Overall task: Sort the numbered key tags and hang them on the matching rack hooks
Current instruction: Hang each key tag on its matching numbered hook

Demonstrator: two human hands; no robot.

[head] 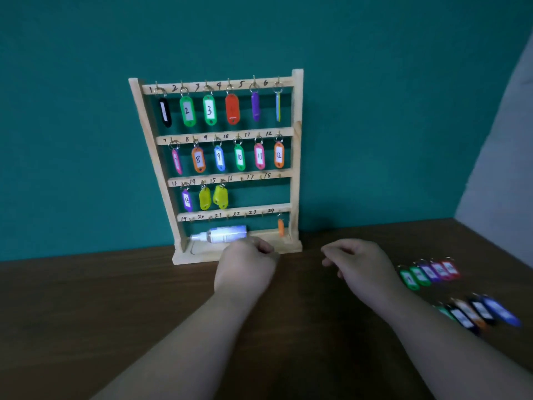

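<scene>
A wooden rack (297,157) with four rows of numbered hooks stands against the teal wall. Tags fill the top row (209,110) and the second row (239,157). The third row carries a purple tag (187,200) and yellow tags (220,196) on its left hooks. One orange tag (281,227) hangs at the bottom right hook. Loose tags lie on the table at the right in two rows (429,273) (480,311). My left hand (245,267) hovers before the rack's base, fingers curled under, its palm side hidden. My right hand (359,264) hangs loosely curled beside it, holding nothing.
A small white spray bottle (222,234) lies on its side in the rack's base tray. The dark wooden table (86,313) runs to the teal wall. A grey wall (501,168) rises at the far right.
</scene>
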